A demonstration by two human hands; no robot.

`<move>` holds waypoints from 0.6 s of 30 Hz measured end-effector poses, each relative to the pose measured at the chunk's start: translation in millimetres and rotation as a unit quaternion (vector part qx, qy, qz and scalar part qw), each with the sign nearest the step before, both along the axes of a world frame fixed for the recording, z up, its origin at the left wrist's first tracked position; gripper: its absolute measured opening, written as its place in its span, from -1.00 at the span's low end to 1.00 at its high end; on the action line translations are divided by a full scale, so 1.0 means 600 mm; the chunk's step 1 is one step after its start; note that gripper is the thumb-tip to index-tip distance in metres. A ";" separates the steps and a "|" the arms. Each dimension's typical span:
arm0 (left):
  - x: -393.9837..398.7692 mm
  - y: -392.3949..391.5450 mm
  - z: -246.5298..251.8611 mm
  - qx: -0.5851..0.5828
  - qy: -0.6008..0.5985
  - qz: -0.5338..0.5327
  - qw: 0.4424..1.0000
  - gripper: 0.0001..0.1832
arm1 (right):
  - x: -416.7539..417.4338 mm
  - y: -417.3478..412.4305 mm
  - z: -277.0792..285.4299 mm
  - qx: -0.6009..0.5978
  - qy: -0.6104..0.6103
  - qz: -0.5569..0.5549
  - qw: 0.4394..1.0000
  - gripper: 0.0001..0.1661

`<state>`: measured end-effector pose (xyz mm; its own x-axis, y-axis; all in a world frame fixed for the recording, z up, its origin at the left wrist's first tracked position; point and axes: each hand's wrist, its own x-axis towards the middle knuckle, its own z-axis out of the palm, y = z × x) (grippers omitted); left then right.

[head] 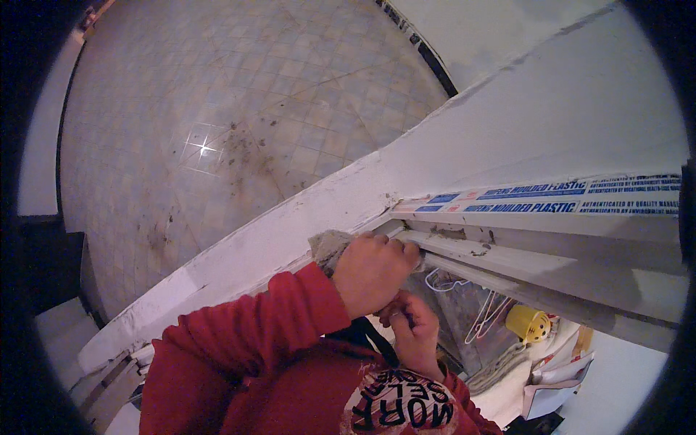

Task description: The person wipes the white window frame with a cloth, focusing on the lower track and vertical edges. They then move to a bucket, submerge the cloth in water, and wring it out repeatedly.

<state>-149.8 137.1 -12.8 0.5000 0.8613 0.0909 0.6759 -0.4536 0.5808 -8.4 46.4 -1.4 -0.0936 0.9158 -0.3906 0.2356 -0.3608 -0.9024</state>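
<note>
My left hand (375, 274), in a red sleeve, is closed over a grey-brown cloth (329, 247) at the inner corner of a white plastic window frame (489, 247). Part of the cloth shows to the left of the hand; the rest is hidden under the palm. Close below the left wrist is my right hand (416, 331), its fingers curled; whether it holds anything is not visible. Dark crumbs of dirt lie in the frame's channel beside the left hand. Printed protective film (522, 201) covers the frame's outer strip.
A white ledge (261, 234) runs diagonally past the frame. Beyond it lies a tiled floor (304, 109) with scattered dirt. Below the frame are wire hangers (484, 321), a yellow bucket (527, 323) with an animal face and a folded grey textile (497, 370).
</note>
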 end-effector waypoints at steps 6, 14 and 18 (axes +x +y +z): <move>-0.097 -0.034 0.043 -0.196 0.112 -0.060 0.972 -0.77 | -0.005 -0.001 0.009 -0.028 0.038 -0.010 0.999 -0.77; -0.046 -0.048 0.005 -0.030 -0.015 0.057 0.998 -0.79 | -0.014 -0.005 0.011 -0.028 0.025 0.004 0.999 -0.77; 0.001 -0.030 -0.007 0.013 0.018 0.052 0.998 -0.75 | 0.000 -0.008 0.004 0.003 0.014 0.007 1.000 -0.76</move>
